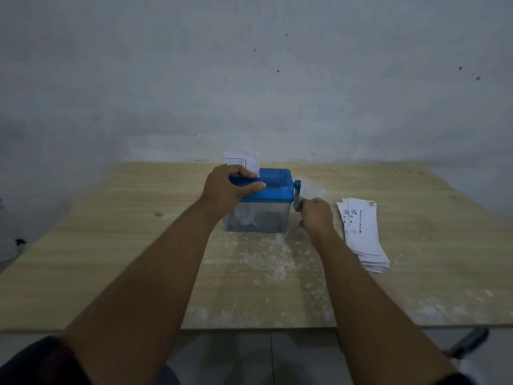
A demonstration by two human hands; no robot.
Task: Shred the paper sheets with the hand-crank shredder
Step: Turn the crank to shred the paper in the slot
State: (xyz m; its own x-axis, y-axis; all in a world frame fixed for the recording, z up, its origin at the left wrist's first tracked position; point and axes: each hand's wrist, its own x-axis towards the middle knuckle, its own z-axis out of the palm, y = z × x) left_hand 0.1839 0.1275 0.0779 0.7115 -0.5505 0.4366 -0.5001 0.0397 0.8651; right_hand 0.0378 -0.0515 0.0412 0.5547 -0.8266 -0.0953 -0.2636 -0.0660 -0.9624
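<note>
1. Surface: I read a light wood-grain table (pixel 111 259), with pale dusty smears (pixel 266 262) in front of the shredder (pixel 274 187) and to its right.
2. Room: a grey, marked wall (pixel 249 79) stands behind the shredder, and the table's far edge meets it. Tiled floor (pixel 305 357) shows below the near edge.
3. Shredder: it has a blue lid over a clear bin (pixel 266 218) that holds dark shreds. It sits towards the far edge, about mid-width.
4. Paper sheet (pixel 240 162): upright in the lid slot, at the shredder's far left corner.
5. Left hand (pixel 227 190): clamped over the lid's left end, fingers curled across the top, thumb along the front.
6. Right hand (pixel 316 218): wrapped round the grip of the crank (pixel 297 195), which hangs downward on the shredder's right side.
7. Paper stack (pixel 361 232): fanned flat on the table right of the shredder, just beyond the right hand.
8. Margins: the tabletop runs wide left of the shredder, and in front of it to the near edge. A dark object (pixel 469 343) lies on the floor past the near right corner; I cannot tell what it is.
</note>
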